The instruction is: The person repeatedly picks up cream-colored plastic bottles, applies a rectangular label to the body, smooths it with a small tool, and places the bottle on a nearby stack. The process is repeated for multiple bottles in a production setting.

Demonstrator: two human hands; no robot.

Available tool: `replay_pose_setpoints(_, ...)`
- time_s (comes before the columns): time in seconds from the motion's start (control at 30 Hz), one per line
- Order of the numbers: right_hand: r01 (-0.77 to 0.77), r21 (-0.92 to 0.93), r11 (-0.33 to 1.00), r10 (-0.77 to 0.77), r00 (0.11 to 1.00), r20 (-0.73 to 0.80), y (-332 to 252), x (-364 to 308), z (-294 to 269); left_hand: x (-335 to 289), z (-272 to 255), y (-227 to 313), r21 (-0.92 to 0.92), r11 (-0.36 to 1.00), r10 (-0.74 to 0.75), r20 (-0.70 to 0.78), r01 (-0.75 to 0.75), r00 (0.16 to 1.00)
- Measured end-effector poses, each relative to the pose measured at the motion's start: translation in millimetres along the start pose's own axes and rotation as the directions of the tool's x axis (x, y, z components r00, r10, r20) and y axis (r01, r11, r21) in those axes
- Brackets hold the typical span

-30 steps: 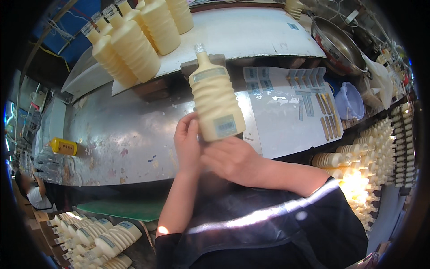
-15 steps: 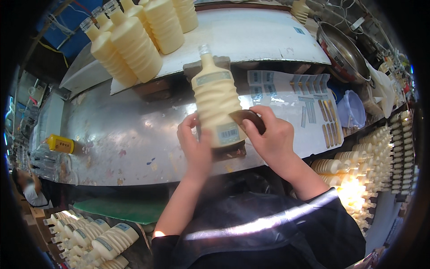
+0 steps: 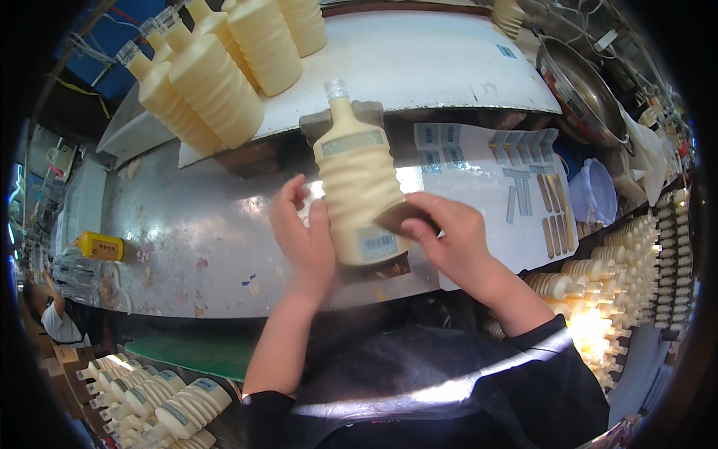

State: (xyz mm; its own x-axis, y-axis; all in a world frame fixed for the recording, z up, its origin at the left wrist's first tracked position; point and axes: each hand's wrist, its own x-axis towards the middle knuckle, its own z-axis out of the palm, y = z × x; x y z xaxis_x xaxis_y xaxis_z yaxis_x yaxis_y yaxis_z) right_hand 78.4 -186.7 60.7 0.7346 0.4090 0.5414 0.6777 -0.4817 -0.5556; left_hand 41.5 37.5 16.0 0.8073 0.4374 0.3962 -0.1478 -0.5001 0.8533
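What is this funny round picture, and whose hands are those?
No robot here: these are a person's left hand and right hand, both bare. Every picture comes from one wide camera worn on that person's head, looking down, so straight edges look bent. The right hand has its grip closed on a dark brown flat tool, held at the lower right side of a cream, wavy-sided bottle with a clear top. The left hand is open beside that bottle; I can't tell whether it touches. On the shiny grey metal table are a yellow plastic bottle, off to the left, and a white sheet with blue-grey rectangular labels and thin gold-coloured strips.
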Motion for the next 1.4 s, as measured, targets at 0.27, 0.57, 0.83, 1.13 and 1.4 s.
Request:
replay_pose_setpoints(0.27, 0.283, -0.147, 0.948, -0.316, 0.892, -0.323, 7.5, 73.9, 7.8, 83.5, 2.5, 16.0, -0.069, 0.986, 0.158, 0.033, -0.155, 0.987)
replay_pose_setpoints(0.57, 0.470, -0.132, 0.873, -0.463, 0.883, 0.083, -31.3, 82.1, 51.8, 142.9, 21.9, 17.4, 0.273, 0.952, 0.042, 0.323, -0.136, 0.945)
replay_pose_setpoints(0.83, -0.454, 0.416, 0.788, 0.525, 0.848, -0.071, 37.1, 74.9, 46.5, 164.6, 34.2, 32.4, 0.348, 0.935, -0.056, 0.343, -0.071, 0.938)
replay_pose_setpoints(1.13, -0.113, 0.376, 0.920, 0.233, 0.928, -0.291, 5.8, 53.5, 45.2, 130.8, -31.5, 57.8, -0.225, 0.935, -0.166, 0.407, 0.275, 0.898)
replay_pose_setpoints(1.4, -0.051, 0.487, 0.872, 0.186, 0.955, -0.233, 7.6, 36.7, 23.5, 40.6, -74.0, 94.2, -0.306, 0.951, 0.111, 0.185, -0.050, 0.976)
